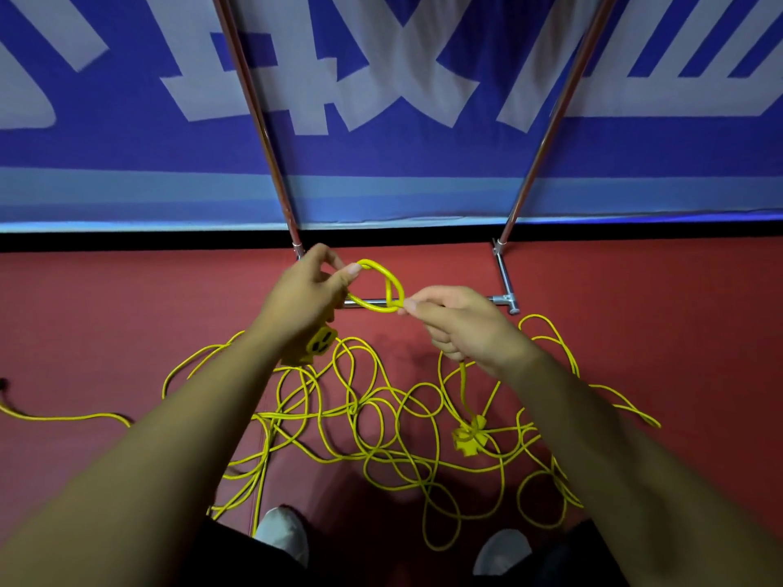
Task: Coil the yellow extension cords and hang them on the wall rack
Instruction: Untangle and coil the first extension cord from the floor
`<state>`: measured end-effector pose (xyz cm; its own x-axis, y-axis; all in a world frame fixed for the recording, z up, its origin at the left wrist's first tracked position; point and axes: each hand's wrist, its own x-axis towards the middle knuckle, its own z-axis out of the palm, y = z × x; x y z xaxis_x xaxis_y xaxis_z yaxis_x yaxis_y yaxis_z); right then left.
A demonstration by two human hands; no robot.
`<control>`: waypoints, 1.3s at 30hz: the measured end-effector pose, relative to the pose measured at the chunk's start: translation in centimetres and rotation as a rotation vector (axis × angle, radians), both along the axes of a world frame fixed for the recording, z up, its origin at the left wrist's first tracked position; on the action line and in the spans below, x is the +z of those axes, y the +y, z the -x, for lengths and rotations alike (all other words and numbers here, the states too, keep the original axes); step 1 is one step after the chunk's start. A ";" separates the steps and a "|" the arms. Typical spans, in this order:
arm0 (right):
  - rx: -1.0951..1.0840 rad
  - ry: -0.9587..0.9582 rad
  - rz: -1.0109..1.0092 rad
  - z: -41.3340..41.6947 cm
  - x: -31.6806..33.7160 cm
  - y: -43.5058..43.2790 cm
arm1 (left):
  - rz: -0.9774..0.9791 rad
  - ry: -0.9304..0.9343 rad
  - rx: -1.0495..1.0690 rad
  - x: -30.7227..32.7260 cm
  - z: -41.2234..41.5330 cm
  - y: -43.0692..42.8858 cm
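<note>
Two big surfaces first: blue banner (pixel 381 163) w/ white lettering along the back, red floor (pixel 127 315) below it. A metal rack frame (pixel 505 275) stands at the banner's foot; its 2 poles lean up and apart, and the base bar runs behind my hands. The yellow cords (pixel 381 421) sprawl in a loose tangle on the floor between the rack and my feet, w/ one strand trailing off far left. My white shoes (pixel 283 533) show at the bottom edge, just inside the tangle.

Left hand (pixel 309 298) is up front of the base bar, thumb and fingers pinching the top of a small cord loop (pixel 383 286). Right hand (pixel 462 324) is just beside it, fingertips clamped where the loop crosses itself, and the cord runs down thru that fist. A socket end (pixel 320 343) hangs under my left palm. Another socket end (pixel 468 436) dangles below my right hand, over the tangle.
</note>
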<state>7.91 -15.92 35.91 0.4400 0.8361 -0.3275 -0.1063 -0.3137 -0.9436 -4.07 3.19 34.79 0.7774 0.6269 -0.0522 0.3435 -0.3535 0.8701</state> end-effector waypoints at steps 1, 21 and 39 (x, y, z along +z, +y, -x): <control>0.015 -0.013 -0.004 -0.1 0.0 -0.1 | -0.009 0.017 0.008 0.0 0.2 0.4; -0.052 0.203 -0.148 0.3 -1.3 -0.3 | -0.057 0.041 -0.133 0.1 -0.4 -0.8; -0.246 0.078 0.091 -1.3 -2.3 -0.6 | 0.379 0.001 -0.199 0.3 0.0 1.0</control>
<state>9.25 -16.51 33.63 0.5972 0.6724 -0.4373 -0.2609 -0.3527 -0.8986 -4.07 4.16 35.13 0.8810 0.4013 -0.2506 0.3015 -0.0680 0.9511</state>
